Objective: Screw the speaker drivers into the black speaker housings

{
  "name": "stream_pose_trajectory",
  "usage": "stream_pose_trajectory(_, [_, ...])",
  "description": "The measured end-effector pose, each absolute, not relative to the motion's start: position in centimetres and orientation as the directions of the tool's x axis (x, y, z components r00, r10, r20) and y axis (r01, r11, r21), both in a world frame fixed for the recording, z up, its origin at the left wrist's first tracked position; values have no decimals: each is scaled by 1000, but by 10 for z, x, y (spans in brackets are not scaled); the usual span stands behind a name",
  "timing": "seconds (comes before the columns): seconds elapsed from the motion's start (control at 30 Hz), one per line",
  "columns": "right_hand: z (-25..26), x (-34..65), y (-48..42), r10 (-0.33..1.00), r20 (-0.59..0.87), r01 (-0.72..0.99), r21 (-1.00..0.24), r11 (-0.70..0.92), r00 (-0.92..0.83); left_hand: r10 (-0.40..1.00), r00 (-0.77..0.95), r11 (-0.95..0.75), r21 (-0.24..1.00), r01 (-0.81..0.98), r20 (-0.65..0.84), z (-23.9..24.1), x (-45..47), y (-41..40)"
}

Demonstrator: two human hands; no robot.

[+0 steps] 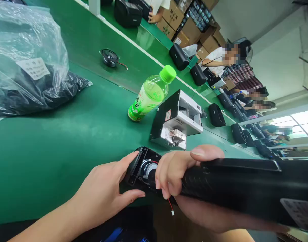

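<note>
A black speaker housing (140, 168) lies open at the near edge of the green belt (55, 144), with a round driver (146, 169) inside. My left hand (105, 191) rests against its left end, thumb and forefinger spread around it. My right hand (179, 171) grips a long black grille cover (239, 185) that reaches to the right; its fingers curl over the cover's left end, right at the housing. A thin red wire with a white plug (170, 207) hangs below my right fingers.
A green tea bottle (150, 94) stands mid-belt beside a black and grey machine (177, 121). At the left lies a clear plastic bag of black parts (27, 70); a loose speaker driver (109, 57) lies farther back. Black speakers, cartons and seated people line the far right.
</note>
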State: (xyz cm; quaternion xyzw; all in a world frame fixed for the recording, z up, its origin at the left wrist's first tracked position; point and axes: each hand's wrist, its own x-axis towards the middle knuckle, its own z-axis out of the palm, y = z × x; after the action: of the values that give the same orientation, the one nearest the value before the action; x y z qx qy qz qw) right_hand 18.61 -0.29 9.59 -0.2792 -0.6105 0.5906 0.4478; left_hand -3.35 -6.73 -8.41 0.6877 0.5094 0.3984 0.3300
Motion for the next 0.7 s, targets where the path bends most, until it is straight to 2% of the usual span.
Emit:
stream_pose_trajectory(0.17, [95, 183, 2, 885, 221, -198, -969, 150, -410, 966, 170, -253, 863, 437, 197, -88, -31, -71])
stream_pose_trajectory(0.33, [88, 181, 0, 893, 250, -201, -962, 185, -374, 947, 190, -315, 858, 405, 258, -81, -35, -67])
stream_pose_trajectory(0.53, [87, 182, -9, 887, 233, -157, -970, 185, -398, 966, 164, -253, 873, 417, 201, -78, -36, -67])
stream_pose_trajectory(0.67, [91, 184, -10, 872, 227, -23, -970, 241, -434, 955, 213, -274, 888, 369, 207, -77, -40, -67])
stream_pose_trajectory(0.7, [90, 184, -10, 837, 245, -11, -961, 276, -489, 953, 223, -276, 894, 353, 206, -77, -42, -67])
